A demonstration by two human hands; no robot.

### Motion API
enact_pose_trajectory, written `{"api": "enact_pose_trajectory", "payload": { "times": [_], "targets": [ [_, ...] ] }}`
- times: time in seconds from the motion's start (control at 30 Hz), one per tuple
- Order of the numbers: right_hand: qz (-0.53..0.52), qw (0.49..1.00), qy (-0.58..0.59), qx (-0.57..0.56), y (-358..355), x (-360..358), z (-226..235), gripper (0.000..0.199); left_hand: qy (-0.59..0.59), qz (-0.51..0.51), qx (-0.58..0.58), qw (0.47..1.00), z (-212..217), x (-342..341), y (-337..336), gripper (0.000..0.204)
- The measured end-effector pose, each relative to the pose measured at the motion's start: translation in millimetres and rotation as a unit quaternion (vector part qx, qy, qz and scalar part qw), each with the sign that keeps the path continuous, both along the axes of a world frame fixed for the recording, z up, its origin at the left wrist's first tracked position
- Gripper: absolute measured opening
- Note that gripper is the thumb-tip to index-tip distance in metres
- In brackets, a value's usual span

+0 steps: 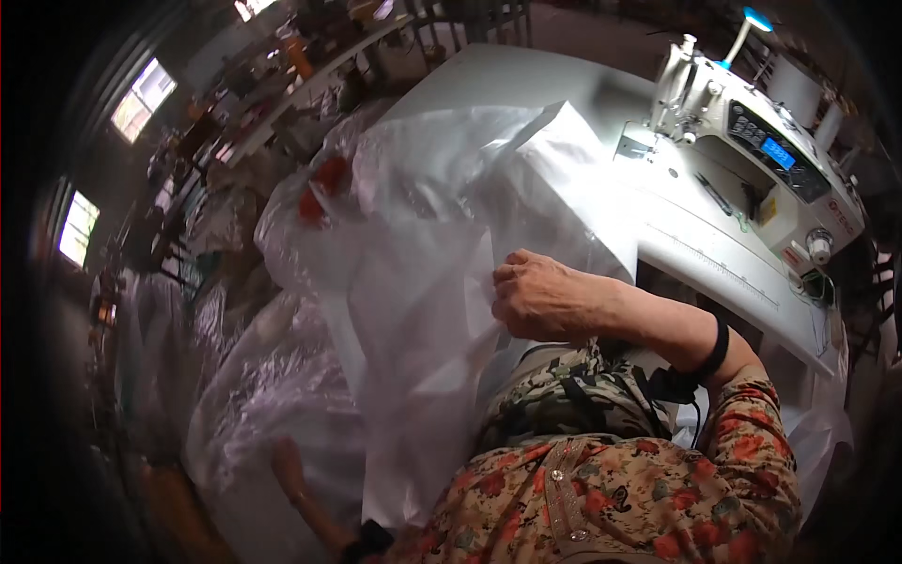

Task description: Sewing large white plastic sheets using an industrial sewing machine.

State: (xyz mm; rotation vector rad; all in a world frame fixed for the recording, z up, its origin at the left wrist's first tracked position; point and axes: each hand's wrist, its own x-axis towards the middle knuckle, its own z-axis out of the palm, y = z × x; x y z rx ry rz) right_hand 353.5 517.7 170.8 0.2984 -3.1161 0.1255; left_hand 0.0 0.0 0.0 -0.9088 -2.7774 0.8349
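While our right hand [543,299] pinches the translucent sheet [413,301], we cannot tell the grip of our left hand [287,462]; red lettering [841,216] marks the far-right sewing machine [719,99].

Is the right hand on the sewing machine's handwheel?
No, the right hand is closed at the edge of the translucent plastic sheet, well apart from the handwheel.

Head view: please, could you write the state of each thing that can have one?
Sewing machine, powered, judging by its screen.
Screen, lit blue.
Table, brightly lit near the needle.
Sheet, creased, loosely draped, partly see-through.
Right hand, closed on the sheet.
Left hand, blurred; grip unclear.
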Motion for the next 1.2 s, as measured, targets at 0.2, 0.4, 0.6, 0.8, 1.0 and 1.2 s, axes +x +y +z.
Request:
{"api": "enact_pose_trajectory", "payload": {
  "times": [0.2, 0.4, 0.6, 0.8, 1.0, 1.2],
  "targets": [
    [0.123, 0.975, 0.183, -0.036, -42.1, -15.1, 29.7, 0.019, -0.506, -0.36, 0.614, 0.487, 171.5, 121.4, 307.6, 0.088],
    [0.122, 0.956, 0.239, -0.114, -29.7, -2.8, 41.7, 0.015, -0.463, -0.58, 0.35, 0.572, 207.7, 148.7, 394.4, 0.089],
    [-0.041, 0.957, 0.273, -0.089, 39.4, 3.4, 44.3, 0.016, -0.451, -0.506, 0.346, 0.649, 237.3, 131.5, 452.8, 0.037],
    [-0.185, 0.946, 0.223, -0.143, 58.5, -12.3, 35.8, 0.02, -0.293, -0.539, 0.362, 0.702, 300.7, 110.0, 511.8, 0.033],
    [-0.282, 0.527, 0.252, -0.761, 48.2, -39.2, -8.7, 0.059, -0.255, -0.586, 0.372, 0.673, 320.9, 103.0, 536.4, 0.048],
    [-0.073, 0.397, 0.304, -0.863, 41.0, -34.3, -5.6, 0.029, -0.305, -0.56, 0.372, 0.674, 307.5, 118.9, 527.5, 0.049]
  ]
}}
